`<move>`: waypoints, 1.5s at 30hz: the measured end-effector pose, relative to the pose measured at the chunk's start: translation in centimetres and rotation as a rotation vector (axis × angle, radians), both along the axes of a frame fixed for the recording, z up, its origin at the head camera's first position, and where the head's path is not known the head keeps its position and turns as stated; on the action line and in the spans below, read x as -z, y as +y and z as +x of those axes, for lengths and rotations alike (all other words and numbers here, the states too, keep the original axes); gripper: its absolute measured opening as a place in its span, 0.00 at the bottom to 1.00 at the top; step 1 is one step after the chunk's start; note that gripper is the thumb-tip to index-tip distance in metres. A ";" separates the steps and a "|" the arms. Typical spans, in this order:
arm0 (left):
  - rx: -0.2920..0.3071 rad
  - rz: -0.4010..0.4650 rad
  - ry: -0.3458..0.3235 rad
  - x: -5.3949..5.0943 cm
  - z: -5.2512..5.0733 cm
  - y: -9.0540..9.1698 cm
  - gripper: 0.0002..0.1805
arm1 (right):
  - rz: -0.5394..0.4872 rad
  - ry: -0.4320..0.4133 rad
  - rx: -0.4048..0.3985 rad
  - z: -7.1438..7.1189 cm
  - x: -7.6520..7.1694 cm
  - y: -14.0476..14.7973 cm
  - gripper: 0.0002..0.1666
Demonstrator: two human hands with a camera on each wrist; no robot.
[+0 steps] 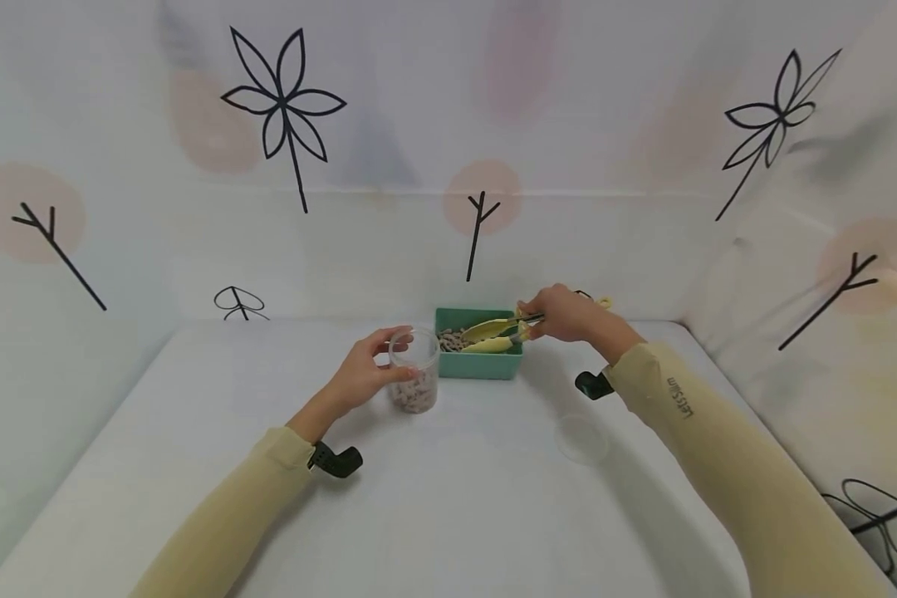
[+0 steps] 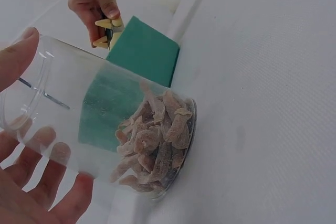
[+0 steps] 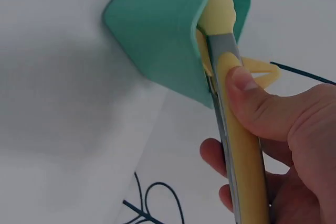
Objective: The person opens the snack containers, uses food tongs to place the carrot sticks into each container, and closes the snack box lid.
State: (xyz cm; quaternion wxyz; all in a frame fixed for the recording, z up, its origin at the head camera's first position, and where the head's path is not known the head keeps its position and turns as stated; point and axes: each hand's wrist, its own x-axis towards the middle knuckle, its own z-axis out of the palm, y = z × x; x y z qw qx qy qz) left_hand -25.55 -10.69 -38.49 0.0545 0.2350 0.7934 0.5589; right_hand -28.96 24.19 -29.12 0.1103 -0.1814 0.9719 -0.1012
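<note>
A clear plastic jar [image 1: 416, 365] stands on the table, its lower part filled with brownish dried strips [image 2: 152, 145]. My left hand [image 1: 366, 365] holds the jar, thumb on one side and fingers curled along the other. Just right of the jar is a green rectangular bin [image 1: 480, 365] with more brownish pieces [image 1: 452, 339] inside. My right hand [image 1: 568, 314] grips yellow tongs [image 3: 244, 145] by their metal-and-yellow handles. The tongs' yellow heads [image 1: 489, 330] reach down into the bin; in the right wrist view the bin's wall hides their tips.
A clear round lid [image 1: 581, 438] lies on the white table [image 1: 448, 515], to the right and nearer than the bin. Behind the bin rises a pale backdrop [image 1: 389, 241] with line-drawn flowers. Dark wrist cameras [image 1: 336, 459] sit on both wrists.
</note>
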 end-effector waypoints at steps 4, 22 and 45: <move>0.000 0.004 -0.004 0.1 0.2 -0.1 0.38 | -0.012 0.049 -0.013 0.1 0.8 0.1 0.35; 0.019 0.017 0.006 0.1 0.0 -0.1 0.39 | -0.171 0.194 0.025 0.8 3.0 1.7 0.30; 0.015 0.012 0.012 0.1 -0.2 -0.1 0.39 | 0.074 0.041 -0.049 -0.9 1.6 -1.4 0.47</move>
